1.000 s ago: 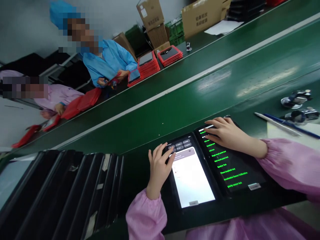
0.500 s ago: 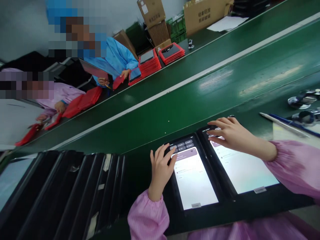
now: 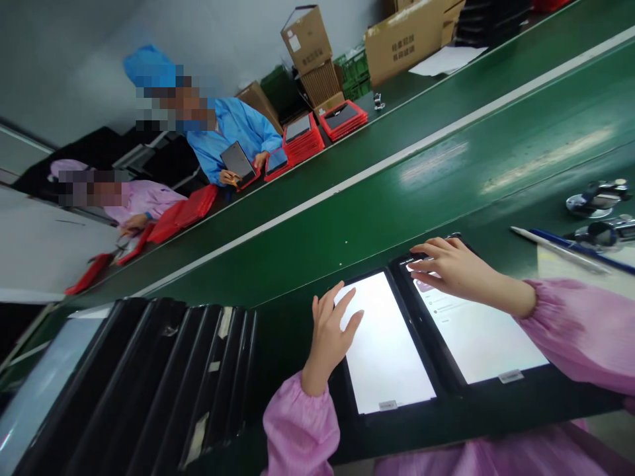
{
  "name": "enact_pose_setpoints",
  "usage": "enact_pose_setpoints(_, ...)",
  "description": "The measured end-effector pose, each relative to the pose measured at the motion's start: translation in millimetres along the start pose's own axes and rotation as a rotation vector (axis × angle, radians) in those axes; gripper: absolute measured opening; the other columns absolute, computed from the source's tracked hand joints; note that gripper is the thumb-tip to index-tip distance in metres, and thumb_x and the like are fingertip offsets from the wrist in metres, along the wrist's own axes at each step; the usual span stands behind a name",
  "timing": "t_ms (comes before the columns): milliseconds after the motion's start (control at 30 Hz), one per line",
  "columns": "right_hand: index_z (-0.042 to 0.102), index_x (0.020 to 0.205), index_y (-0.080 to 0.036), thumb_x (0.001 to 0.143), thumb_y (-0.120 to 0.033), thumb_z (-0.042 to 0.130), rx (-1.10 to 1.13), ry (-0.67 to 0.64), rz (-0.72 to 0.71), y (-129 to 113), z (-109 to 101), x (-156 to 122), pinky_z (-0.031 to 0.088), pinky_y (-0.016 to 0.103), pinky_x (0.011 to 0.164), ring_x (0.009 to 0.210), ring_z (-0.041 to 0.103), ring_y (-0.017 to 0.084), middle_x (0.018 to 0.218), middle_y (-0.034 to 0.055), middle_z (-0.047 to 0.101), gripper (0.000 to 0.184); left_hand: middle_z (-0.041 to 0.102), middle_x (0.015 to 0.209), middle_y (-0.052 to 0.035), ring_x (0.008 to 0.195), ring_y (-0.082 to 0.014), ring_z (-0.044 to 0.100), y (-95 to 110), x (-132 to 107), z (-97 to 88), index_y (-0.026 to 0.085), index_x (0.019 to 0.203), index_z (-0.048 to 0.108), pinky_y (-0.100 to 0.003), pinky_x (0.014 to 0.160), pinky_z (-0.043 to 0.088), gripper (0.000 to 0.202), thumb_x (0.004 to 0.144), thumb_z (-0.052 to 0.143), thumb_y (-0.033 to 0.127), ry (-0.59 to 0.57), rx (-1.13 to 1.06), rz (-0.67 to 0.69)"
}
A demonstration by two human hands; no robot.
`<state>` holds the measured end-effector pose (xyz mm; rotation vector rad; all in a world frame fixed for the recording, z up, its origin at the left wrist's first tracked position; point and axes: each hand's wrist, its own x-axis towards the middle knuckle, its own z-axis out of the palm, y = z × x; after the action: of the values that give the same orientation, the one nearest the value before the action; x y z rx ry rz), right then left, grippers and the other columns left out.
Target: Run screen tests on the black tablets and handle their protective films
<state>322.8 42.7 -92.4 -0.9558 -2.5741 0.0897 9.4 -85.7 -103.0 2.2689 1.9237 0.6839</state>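
Two lit tablets in black frames lie side by side on the green work surface in front of me. The left tablet (image 3: 389, 350) shows a plain white screen. Over its upper left edge is my left hand (image 3: 331, 334), fingers spread and holding nothing. The right tablet (image 3: 489, 344) displays a white page with a dark and mauve panel at the top, partly covered. My right hand (image 3: 451, 264) reaches over that upper part with fingers stretched out and apart. Whether fingertips touch either glass, I cannot tell.
A leaning row of black tablets (image 3: 149, 383) stands at left. At right lie a white pen (image 3: 560, 248), a blue pen (image 3: 585, 251) and metal clamp-like parts (image 3: 598, 198). Across the green belt (image 3: 372, 218), two people handle red-framed items; red stacks (image 3: 302, 142) and cardboard boxes (image 3: 404, 39) stand there.
The left tablet's screen has gone from a menu page to plain white. My left hand has shifted slightly right. Across the belt, the person in blue has lowered a tablet towards a red frame.
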Motion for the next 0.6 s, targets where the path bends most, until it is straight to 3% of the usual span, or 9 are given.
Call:
enact_pose_setpoints(167, 0.086, 0.108, -0.028, 0.108, -0.035, 0.054, 0.060, -0.011, 0.010, 1.9, -2.5, 1.7, 0.050, 0.049, 0.090, 0.117, 0.065, 0.035, 0.128, 0.0148, 0.075, 0.032, 0.060, 0.157, -0.0148, 0.145, -0.0359, 0.057, 26.5, 28.5, 8.2, 0.032, 0.142, 0.069, -0.075, 0.122, 0.037, 0.040, 0.104, 0.065, 0.041, -0.137, 0.061, 0.053)
enact_pose_setpoints(300, 0.078, 0.132, -0.029, 0.110, -0.049, 0.048, 0.111, 0.025, 0.085, 22.7, -19.4, -12.0, 0.054, 0.057, 0.093, 0.124, 0.063, 0.039, 0.140, 0.0165, 0.070, 0.042, 0.058, 0.159, -0.0156, 0.148, -0.0393, 0.054, 35.5, 34.7, 10.3, 0.032, 0.145, 0.067, -0.079, 0.121, 0.036, 0.044, 0.103, 0.066, 0.046, -0.146, 0.098, 0.084)
enact_pose_setpoints(400, 0.069, 0.146, -0.026, 0.103, -0.057, 0.059, 0.367, 0.110, 0.336, 43.9, -27.0, -28.7, 0.051, 0.066, 0.107, 0.134, 0.060, 0.043, 0.148, 0.0179, 0.064, 0.054, 0.059, 0.159, -0.0164, 0.146, -0.0405, 0.055, 36.5, 29.1, 8.8, 0.031, 0.145, 0.067, -0.081, 0.119, 0.037, 0.045, 0.102, 0.067, 0.047, -0.135, 0.112, 0.069)
enact_pose_setpoints(500, 0.062, 0.152, -0.029, 0.092, -0.060, 0.071, 0.686, 0.139, 0.584, 59.1, -17.8, -39.3, 0.055, 0.063, 0.109, 0.135, 0.063, 0.042, 0.151, 0.0155, 0.063, 0.068, 0.059, 0.159, -0.0164, 0.146, -0.0397, 0.055, 39.0, 22.5, 9.4, 0.032, 0.144, 0.068, -0.079, 0.120, 0.036, 0.044, 0.102, 0.067, 0.046, -0.128, 0.124, 0.054)
enact_pose_setpoints(600, 0.058, 0.154, -0.030, 0.091, -0.060, 0.070, 0.806, 0.137, 0.643, 64.7, -0.2, -41.9, 0.055, 0.060, 0.114, 0.139, 0.062, 0.038, 0.150, 0.0125, 0.065, 0.070, 0.060, 0.158, -0.0159, 0.146, -0.0390, 0.056, 43.8, 18.6, 11.4, 0.032, 0.140, 0.071, -0.077, 0.123, 0.034, 0.040, 0.102, 0.068, 0.044, -0.105, 0.129, 0.071)
